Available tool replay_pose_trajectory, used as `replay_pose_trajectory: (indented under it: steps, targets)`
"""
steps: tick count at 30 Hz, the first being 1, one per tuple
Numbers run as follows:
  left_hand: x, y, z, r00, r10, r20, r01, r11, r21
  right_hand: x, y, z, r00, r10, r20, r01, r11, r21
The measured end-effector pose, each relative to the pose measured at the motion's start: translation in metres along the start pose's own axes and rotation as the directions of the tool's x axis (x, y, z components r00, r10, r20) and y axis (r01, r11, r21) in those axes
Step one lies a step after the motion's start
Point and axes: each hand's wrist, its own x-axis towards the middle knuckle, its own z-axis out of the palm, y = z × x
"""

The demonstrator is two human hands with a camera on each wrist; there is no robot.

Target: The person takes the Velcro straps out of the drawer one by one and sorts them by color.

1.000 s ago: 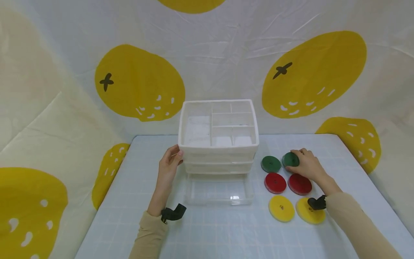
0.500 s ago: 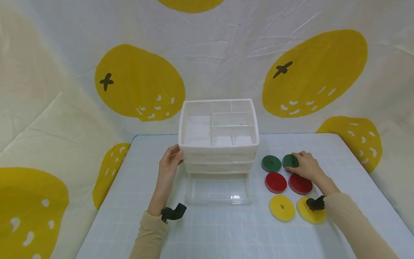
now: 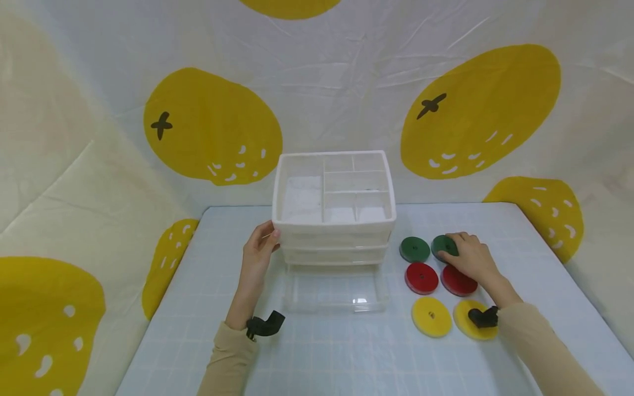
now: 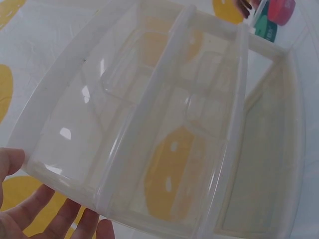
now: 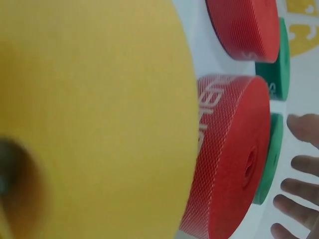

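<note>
My left hand [image 3: 258,250] touches the left side of a white plastic drawer unit [image 3: 334,236]. In the left wrist view the thumb [image 4: 11,162] lies at its edge and the fingers are spread along its side. A transparent bottom drawer [image 3: 337,291] is pulled out at the front. My right hand [image 3: 470,256] is over the right green roll of tape [image 3: 440,248] and partly hides it. The right wrist view shows its fingers [image 5: 299,209] spread, beside that roll, which lies flat on the table.
Another green roll [image 3: 415,249], two red rolls [image 3: 421,278] and two yellow rolls [image 3: 431,317] lie in two columns right of the unit. The unit's divided top tray [image 3: 303,192] has several compartments. A patterned cloth [image 3: 346,99] hangs behind the table [image 3: 327,357].
The right green roll has come down slightly, level with its neighbour, and my right hand has lowered with it. My left hand and the drawer unit have not moved.
</note>
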Motion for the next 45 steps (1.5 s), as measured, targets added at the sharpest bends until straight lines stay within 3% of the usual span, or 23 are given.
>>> replay_pose_trajectory:
  steps: [8, 18, 29, 35, 39, 45]
  targets:
    - [0.001, 0.0, 0.0, 1.0, -0.004, -0.006, 0.004, 1.0, -0.011, -0.017, -0.017, -0.005, 0.995, -0.025, -0.098, 0.037, 0.992, 0.117]
    - [0.001, -0.002, -0.001, 1.0, -0.012, -0.006, 0.012, 1.0, -0.013, -0.044, -0.054, -0.014, 0.999, 0.007, -0.051, 0.007, 0.961, 0.275]
    - [0.001, -0.002, -0.001, 1.0, -0.014, -0.003, 0.014, 1.0, -0.014, -0.073, -0.094, -0.004, 0.999, 0.009, -0.042, 0.007, 0.925, 0.379]
    - [0.002, -0.004, -0.002, 1.0, -0.014, 0.0, 0.014, 1.0, -0.009, -0.086, -0.117, 0.01, 0.999, 0.01, 0.052, -0.034, 0.866, 0.5]
    - [0.002, -0.005, -0.002, 1.0, -0.014, -0.001, 0.014, 1.0, -0.005, -0.091, -0.133, 0.021, 0.989, -0.006, 0.148, -0.084, 0.803, 0.59]
    - [0.002, -0.004, -0.001, 1.0, -0.019, -0.001, 0.019, 1.0, -0.011, -0.096, -0.146, 0.022, 0.981, 0.106, 0.161, -0.189, 0.704, 0.684]
